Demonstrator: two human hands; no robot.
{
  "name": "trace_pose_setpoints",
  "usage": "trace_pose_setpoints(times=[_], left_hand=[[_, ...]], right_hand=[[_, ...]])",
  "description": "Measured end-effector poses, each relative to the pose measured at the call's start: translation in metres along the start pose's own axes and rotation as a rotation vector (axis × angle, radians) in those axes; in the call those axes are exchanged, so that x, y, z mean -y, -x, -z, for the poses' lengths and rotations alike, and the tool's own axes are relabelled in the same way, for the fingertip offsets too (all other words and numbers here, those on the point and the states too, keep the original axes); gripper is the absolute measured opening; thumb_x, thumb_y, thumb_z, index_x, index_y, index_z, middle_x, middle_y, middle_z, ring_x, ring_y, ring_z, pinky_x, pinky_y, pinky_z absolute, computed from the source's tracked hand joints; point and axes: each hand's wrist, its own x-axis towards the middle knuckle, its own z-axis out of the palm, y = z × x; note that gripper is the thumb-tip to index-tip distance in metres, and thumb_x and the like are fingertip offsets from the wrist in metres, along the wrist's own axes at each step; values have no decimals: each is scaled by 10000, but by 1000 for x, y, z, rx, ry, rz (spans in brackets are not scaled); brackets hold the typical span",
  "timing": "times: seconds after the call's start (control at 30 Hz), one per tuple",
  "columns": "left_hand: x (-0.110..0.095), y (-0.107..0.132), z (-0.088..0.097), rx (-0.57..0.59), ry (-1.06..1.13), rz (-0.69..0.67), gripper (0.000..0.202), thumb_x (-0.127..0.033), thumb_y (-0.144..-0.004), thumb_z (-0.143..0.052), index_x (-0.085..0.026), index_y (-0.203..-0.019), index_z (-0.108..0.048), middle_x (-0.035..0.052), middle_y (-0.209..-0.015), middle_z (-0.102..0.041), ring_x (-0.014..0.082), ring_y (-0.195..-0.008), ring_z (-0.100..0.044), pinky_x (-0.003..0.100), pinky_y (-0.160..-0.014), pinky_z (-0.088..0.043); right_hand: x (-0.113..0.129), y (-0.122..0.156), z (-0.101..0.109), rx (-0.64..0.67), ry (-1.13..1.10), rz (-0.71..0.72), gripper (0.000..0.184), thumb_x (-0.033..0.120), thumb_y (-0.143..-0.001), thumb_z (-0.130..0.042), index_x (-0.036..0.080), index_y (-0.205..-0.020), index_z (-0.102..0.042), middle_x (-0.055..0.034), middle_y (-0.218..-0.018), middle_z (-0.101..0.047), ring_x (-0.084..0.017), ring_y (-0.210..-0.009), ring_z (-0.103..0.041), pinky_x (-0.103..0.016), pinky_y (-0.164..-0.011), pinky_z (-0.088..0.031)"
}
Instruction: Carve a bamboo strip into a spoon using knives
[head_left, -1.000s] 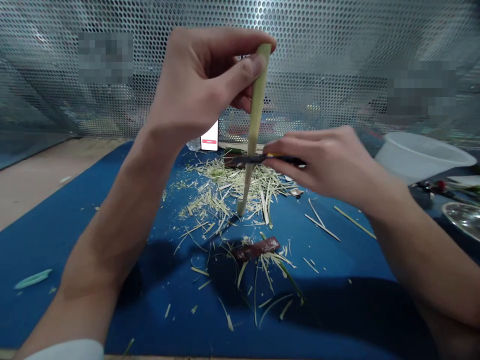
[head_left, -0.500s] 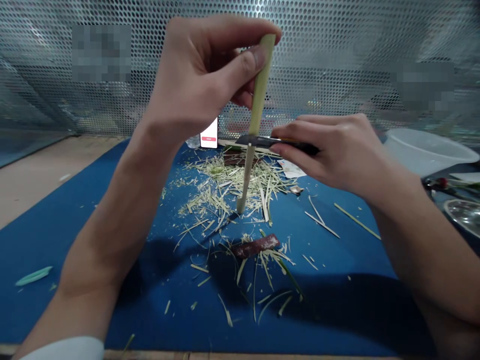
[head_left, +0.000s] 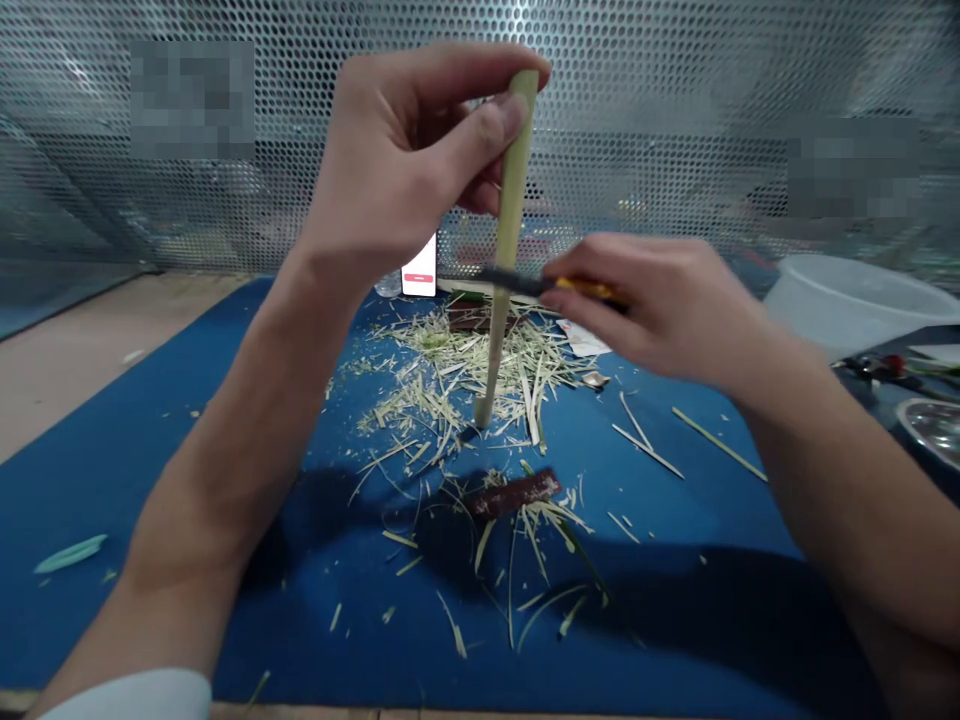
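Observation:
My left hand (head_left: 405,160) grips the upper end of a long, pale green stalk (head_left: 504,260) between thumb and fingers, holding it near upright. The stalk's tapered lower tip reaches down to the shavings on the blue cutting mat (head_left: 150,520). My right hand (head_left: 660,300) pinches a yellow-handled utility knife (head_left: 589,289), with its dark blade at the stalk's middle, apparently touching it. The part of the blade behind the stalk is hidden.
Green shavings (head_left: 465,370) lie heaped under the stalk. A reddish-brown abrasive strip (head_left: 514,493) lies nearer me. A phone (head_left: 420,268) and a bottle (head_left: 388,285) stand behind. A white tub (head_left: 862,300) and metal dish (head_left: 930,430) sit right, before perforated metal mesh (head_left: 675,120).
The knife has risen up the stalk since the oldest frame and has now tilted, showing more yellow handle. My left hand and the stalk have barely moved.

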Motion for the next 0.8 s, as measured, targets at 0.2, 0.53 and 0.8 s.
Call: trace_pose_setpoints(times=[0.2, 0.53, 0.8], left_hand=[[-15, -1, -3, 33, -22, -19, 260, -181, -912, -575, -98, -1123, -701, -41, -830, -710, 29, -703, -670, 143, -615, -584], [-22, -1, -5, 47, 9, 10, 272, -171, -906, -578, -70, -1132, -690, -36, -864, -725, 46, -708, -695, 174, -629, -625], [-10, 0, -1, 80, -15, -18, 328, -239, -931, -543, -49, -1174, -655, -4, -878, -714, 40, -732, -695, 176, -650, -609]], right_hand=[[9, -4, 14, -153, 107, -102, 337, 385, -998, -393, 182, -1126, -629, -30, -894, -650, -119, -693, -531, -273, -607, -340], [9, 1, 9, -65, 211, -74, 340, 446, -984, -407, 231, -1025, -666, -4, -850, -710, -145, -722, -641, -273, -569, -336], [4, 1, -4, 36, 93, -7, 313, 427, -977, -428, 252, -1002, -685, -8, -870, -718, -143, -713, -637, -276, -558, -358]])
